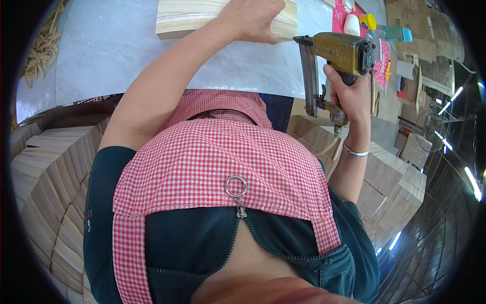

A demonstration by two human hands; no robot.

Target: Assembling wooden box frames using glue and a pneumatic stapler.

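My right hand [349,96] is wrapped around the grip of a pneumatic nail gun [339,48], gold-brown with a dark magazine. The gun's nose is close to the right end of a pale, striped-grain wooden piece [185,20] on the worktable. I cannot tell whether the nose touches the wood. Over that wooden piece, my left hand [253,21] reaches across with thumb and fingers apart, resting on or just above its right part. The wood's far side runs out of view at the top.
The worktable [101,61] has a pale, shiny top. Wood strips [43,48] are heaped at its left. A white bottle [351,25], a yellow-capped container [368,21] and a teal bottle [397,33] stand far right. Stacked wooden pieces [55,187] flank me on both sides.
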